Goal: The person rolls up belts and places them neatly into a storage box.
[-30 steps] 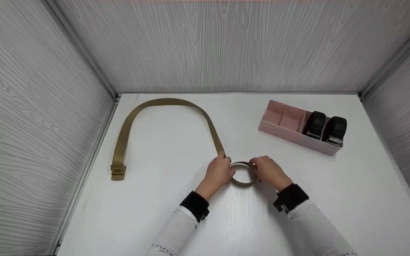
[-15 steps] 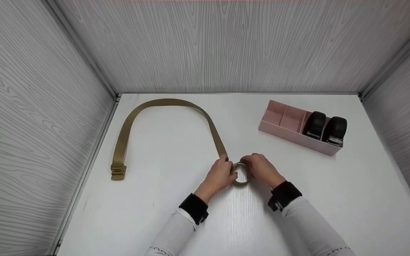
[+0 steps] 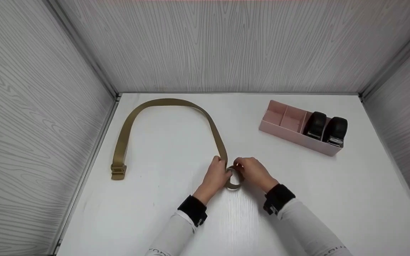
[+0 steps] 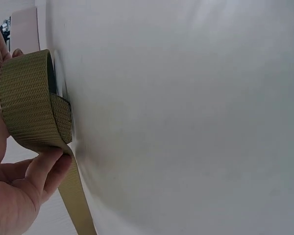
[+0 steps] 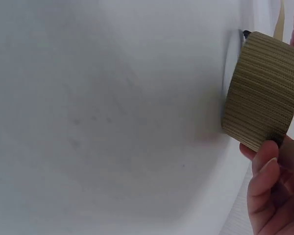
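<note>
One belt [image 3: 169, 102], with one buckle [image 3: 118, 171] at its left end, is laid on one white table [image 3: 176, 149]; its run is bowed in an arch from the buckle to a small loop [image 4: 24, 93] near the table's middle. Two hands are shown, apart but near each other, with the loop between them: the belt is pinched by the left hand [image 3: 214, 175] where run and loop meet, and the loop's right side is pinched by the right hand [image 3: 256, 173]. Two black cuffs [image 3: 192, 210] and two white sleeves [image 3: 310, 225] are counted. One pink tray [image 3: 290, 137] is divided into four compartments, the two rightmost each filled by one black roll [image 3: 316, 124]. The table is enclosed at the back and both sides by three grey, wood-grained walls [image 3: 208, 46]. The sleeves are cut off by the lower edge of the head view, and their lettering cannot be read. Both hands are cropped in the wrist views; the loop's inner layers are largely hidden.
</note>
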A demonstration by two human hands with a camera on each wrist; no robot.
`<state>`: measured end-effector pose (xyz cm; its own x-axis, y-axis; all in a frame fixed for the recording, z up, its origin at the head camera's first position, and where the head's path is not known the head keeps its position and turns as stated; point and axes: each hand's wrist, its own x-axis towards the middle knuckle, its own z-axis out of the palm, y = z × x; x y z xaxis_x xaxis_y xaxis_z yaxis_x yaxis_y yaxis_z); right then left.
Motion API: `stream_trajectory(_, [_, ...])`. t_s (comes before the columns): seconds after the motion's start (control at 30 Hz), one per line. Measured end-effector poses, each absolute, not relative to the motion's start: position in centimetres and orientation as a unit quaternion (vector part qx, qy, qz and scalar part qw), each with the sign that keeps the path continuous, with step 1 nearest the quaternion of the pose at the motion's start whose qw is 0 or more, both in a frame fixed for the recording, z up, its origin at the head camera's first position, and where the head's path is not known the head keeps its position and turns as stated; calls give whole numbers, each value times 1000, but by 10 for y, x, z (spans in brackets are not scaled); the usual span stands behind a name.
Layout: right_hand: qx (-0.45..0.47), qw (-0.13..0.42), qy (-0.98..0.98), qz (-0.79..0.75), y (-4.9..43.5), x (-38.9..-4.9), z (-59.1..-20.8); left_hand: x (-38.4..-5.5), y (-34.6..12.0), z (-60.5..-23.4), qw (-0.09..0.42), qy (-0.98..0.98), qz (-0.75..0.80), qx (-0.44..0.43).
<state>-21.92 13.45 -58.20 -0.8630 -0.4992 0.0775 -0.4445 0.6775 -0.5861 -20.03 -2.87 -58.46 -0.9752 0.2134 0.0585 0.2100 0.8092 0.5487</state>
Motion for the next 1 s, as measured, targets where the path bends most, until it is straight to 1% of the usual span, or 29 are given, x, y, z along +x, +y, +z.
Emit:
stream_trajectory(0.13, [-273,85,907,-309,135,-218,-579,-201,-31,-582,-4,955,244,169])
stream_trajectory(0.2, [-291,82,909,-287,138,-219,-577,-202,-32,-582,-4,954,216,206])
stream_trajectory(0.3, [-309,37,923,-228,145,-223,-579,-203,-34,-581,3,950,180,253])
stream_trajectory(0.4, [-309,-16,937,-163,154,-228,-584,-203,-36,-580,6,948,159,274])
stream_trajectory(0.5, [-302,-50,945,-119,165,-234,-587,-205,-40,-580,-5,952,135,274])
stream_trajectory(0.6, [-301,-63,944,-122,177,-238,-588,-208,-47,-578,-16,960,116,253])
stream_trajectory(0.77, [-290,-44,941,-170,201,-241,-584,-214,-64,-575,-9,971,110,211])
stream_trajectory(1.0, [-260,26,940,-220,229,-242,-578,-220,-86,-574,-16,980,94,172])
